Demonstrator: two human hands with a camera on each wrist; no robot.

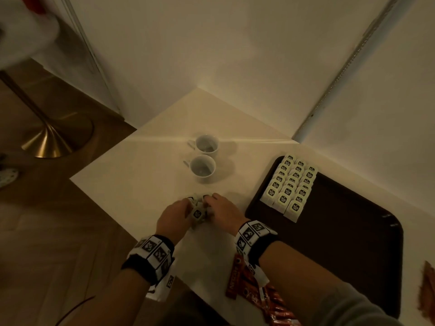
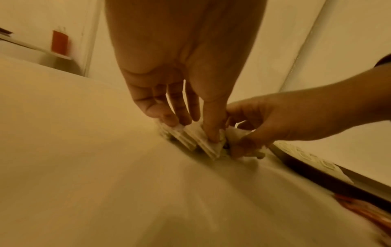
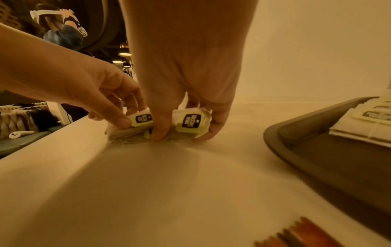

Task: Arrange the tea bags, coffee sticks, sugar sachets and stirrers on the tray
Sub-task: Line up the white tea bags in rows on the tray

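Both hands' fingers pinch loose tea bags (image 3: 191, 122), white w/ yellow-black tags, L hand (image 1: 173, 214), R hand (image 1: 223, 210).

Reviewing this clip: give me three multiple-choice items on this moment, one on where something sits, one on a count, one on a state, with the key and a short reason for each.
1. Where do the arranged rows of white tea bags lie?
A. at the far left corner of the dark brown tray
B. inside a cup
C. on the floor

2. How many white ceramic cups stand on the cream table?
A. one
B. two
C. four

3. What are the left hand and right hand doing?
A. resting apart, holding nothing
B. lifting the tray
C. both gripping a loose pile of tea bags on the table

Key: 1 A, rows fill that corner; 2 B, head view shows two; 3 C, fingers curl round the bags.
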